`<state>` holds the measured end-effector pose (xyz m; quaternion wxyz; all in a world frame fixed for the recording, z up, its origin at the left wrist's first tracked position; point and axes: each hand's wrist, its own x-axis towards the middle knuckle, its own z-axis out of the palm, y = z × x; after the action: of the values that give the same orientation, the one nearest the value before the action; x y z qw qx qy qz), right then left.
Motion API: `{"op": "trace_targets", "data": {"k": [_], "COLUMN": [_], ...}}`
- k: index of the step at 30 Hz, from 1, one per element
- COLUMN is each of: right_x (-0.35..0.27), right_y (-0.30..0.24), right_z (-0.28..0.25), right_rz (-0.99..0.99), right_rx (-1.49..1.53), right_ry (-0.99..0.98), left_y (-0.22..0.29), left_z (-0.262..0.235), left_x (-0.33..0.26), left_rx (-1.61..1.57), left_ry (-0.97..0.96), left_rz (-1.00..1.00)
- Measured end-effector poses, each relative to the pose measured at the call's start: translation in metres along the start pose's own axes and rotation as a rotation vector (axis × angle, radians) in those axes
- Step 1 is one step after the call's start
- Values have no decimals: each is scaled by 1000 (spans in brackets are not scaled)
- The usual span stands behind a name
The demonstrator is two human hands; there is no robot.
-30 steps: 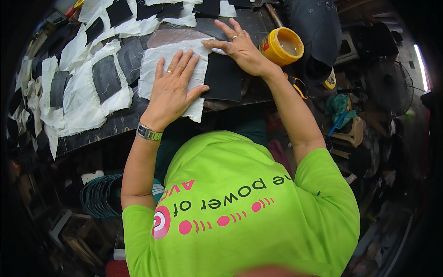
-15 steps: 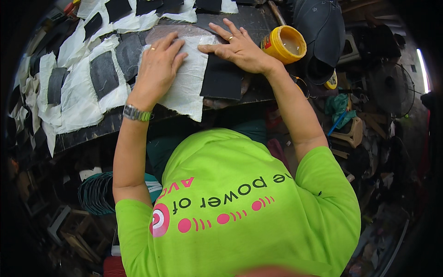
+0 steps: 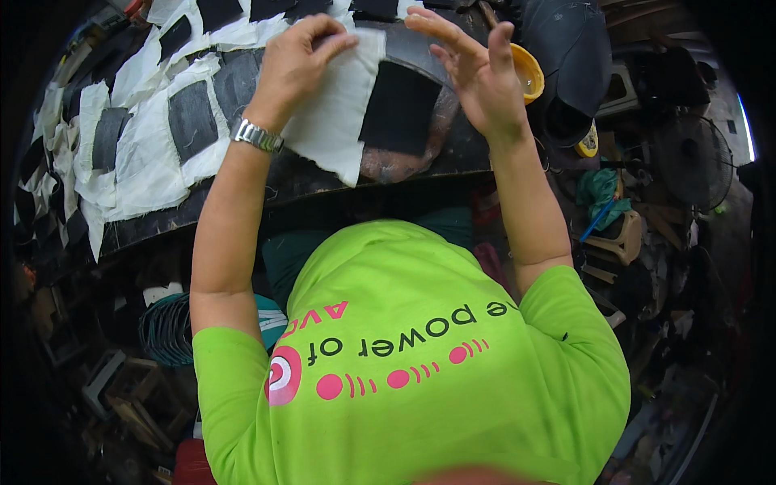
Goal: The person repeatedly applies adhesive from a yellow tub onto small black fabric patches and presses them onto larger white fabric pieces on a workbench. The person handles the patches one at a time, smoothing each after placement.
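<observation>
A white cloth sheet [image 3: 331,121] lies on the dark curved work surface [image 3: 420,162], with a black square patch [image 3: 400,105] beside its right edge. My left hand [image 3: 295,61], a metal watch on its wrist, curls its fingers over the cloth's far edge and pinches it. Just above the black patch's far right corner, my right hand [image 3: 477,73] hovers with fingers spread and holds nothing. Right behind that hand stands a yellow tub [image 3: 529,73].
Several white cloth pieces with black patches [image 3: 153,137] cover the surface to the left. A dark bulky object [image 3: 574,56] stands at the back right. Cluttered stools, a fan [image 3: 695,162] and coiled hose [image 3: 166,327] sit on the floor around me.
Both hands were pressed flat on the cloth and patch. The left hand slid to the cloth's far edge and curled onto it; the right hand lifted off with fingers spread.
</observation>
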<state>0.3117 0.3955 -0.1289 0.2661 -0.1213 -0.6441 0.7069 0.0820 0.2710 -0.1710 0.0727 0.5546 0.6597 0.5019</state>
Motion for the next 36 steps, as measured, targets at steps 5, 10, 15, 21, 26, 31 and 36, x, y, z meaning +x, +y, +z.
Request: {"op": "trace_targets", "data": {"k": [5, 10, 15, 21, 26, 31, 36], "right_x": [-26, -47, -64, -73, -68, -39, 14], "right_y": [8, 32, 47, 33, 12, 9, -2], "right_z": [16, 37, 45, 38, 28, 33, 56], "right_rz": [-290, -377, -388, -231, -373, -43, -8], "right_rx": [-508, -1407, -1638, -1333, -547, -49, 116], "right_ry": [-194, -269, -250, -547, -38, 71, 31], "left_y": [-24, -29, -28, -18, 22, 59, 58], "left_z": [1, 9, 11, 12, -15, -41, -69], "left_x": [13, 7, 6, 9, 2, -9, -3], "left_rx": [58, 133, 223, 93, 138, 122, 110], "left_ry": [5, 22, 11, 103, 200, 295, 441], "left_rz": [-108, -74, -65, -26, 149, 325, 247]}}
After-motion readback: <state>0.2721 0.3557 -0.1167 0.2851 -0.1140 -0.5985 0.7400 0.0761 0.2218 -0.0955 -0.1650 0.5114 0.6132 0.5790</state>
